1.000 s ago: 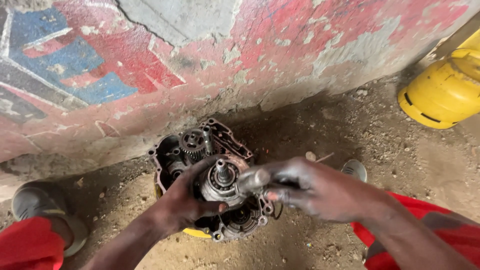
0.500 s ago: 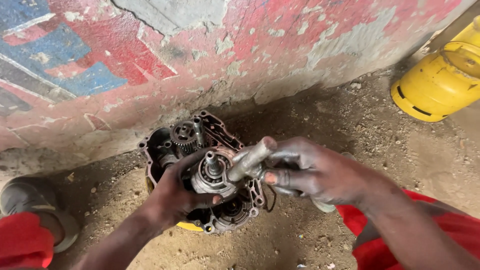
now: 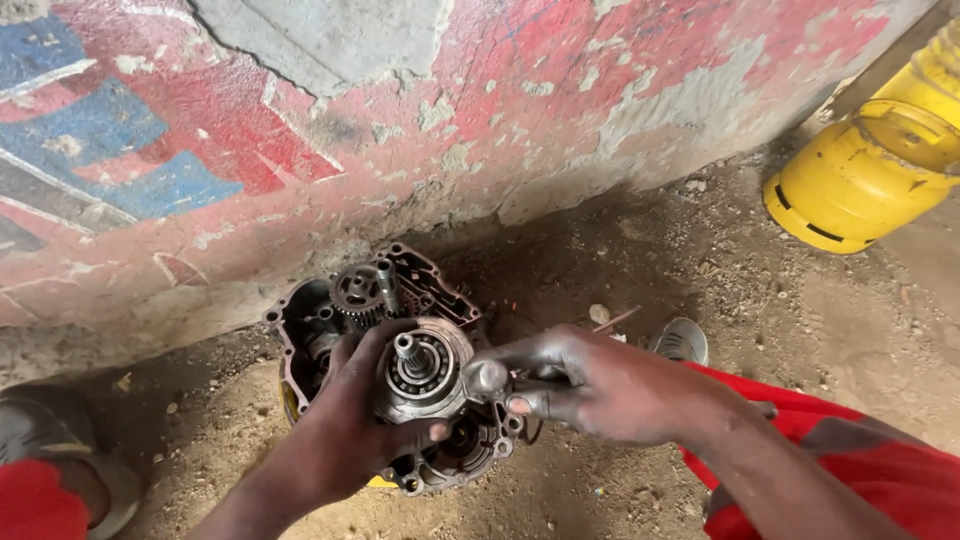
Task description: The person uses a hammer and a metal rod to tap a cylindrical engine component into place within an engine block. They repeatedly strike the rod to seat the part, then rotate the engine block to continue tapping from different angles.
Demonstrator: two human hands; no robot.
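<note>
Dirt ground [image 3: 620,280] below peeling painted wall [image 3: 450,110]. Left hand [image 3: 365,420] closed round bearing assembly [image 3: 425,375] over engine case [image 3: 345,310]. Right hand [image 3: 600,385] clenched on metal shaft [image 3: 487,378].

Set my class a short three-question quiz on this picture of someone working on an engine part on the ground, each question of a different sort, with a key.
1. True or false: the left hand grips the round metal part with the bearing.
2. Which colour is the gas cylinder? A green, B yellow, C white.
3. Fill in: the engine case lies on the dirt ground beside a painted ____.

Key: 1 true. 2 B. 3 wall. The right hand holds a short metal shaft against the part.
</note>
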